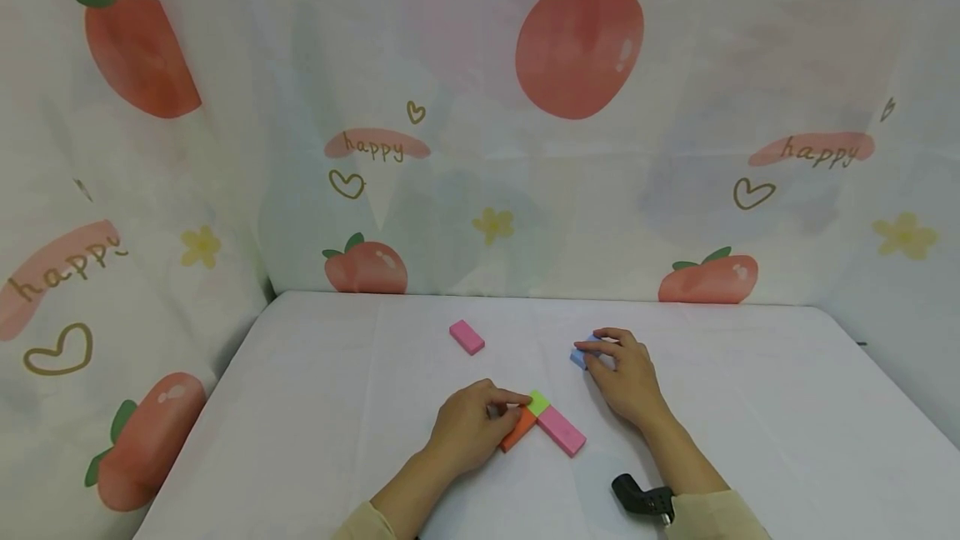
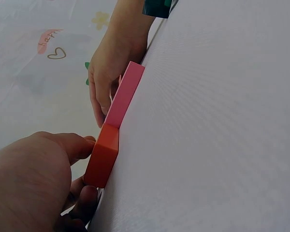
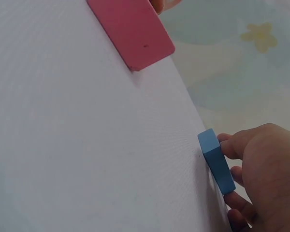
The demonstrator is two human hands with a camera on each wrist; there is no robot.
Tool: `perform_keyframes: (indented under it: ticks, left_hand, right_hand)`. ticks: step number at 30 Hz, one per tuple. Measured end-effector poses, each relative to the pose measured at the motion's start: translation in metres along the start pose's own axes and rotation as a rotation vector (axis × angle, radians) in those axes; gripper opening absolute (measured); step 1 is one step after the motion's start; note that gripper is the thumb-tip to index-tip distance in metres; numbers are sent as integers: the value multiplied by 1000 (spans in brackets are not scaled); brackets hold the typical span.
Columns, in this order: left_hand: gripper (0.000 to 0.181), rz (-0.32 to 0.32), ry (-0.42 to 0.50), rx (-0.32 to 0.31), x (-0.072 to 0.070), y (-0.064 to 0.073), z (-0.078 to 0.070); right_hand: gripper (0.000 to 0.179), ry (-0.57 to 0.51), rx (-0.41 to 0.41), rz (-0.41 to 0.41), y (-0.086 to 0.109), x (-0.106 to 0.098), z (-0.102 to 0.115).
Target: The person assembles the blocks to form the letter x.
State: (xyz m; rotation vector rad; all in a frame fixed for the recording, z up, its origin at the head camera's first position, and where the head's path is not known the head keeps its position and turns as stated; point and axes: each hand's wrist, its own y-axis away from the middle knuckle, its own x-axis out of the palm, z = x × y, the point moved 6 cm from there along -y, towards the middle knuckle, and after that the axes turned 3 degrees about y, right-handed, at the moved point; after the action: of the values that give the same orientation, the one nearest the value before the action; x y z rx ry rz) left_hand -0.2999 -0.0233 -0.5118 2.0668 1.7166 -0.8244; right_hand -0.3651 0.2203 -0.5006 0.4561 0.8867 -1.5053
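Observation:
My left hand [image 1: 471, 425] pinches an orange block [image 1: 519, 430] lying on the white table, its index fingertip reaching the joint with a small yellow-green block [image 1: 539, 402]. Angled off from these two lies a long pink block [image 1: 562, 432], its end against them. In the left wrist view, thumb and finger stand on either side of the orange block [image 2: 102, 157]. Farther back and to the right, my right hand [image 1: 626, 375] grips a light blue block [image 1: 577, 358] by its sides. The right wrist view shows that blue block [image 3: 217, 162] low at the tabletop, partly behind the fingers.
A second pink block [image 1: 467, 337] lies alone toward the back of the table [image 1: 337, 407]. A black strap-like device [image 1: 641, 497] sits at my right wrist. Fruit-printed cloth [image 1: 465, 190] hangs behind the table and along its left side.

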Motion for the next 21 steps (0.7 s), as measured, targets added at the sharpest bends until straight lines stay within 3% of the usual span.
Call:
perform_keyframes:
  ticks: [21]
  left_hand:
    - [22, -6, -7, 0, 0, 0, 2]
  right_hand:
    - [25, 12, 2, 6, -1, 1, 0]
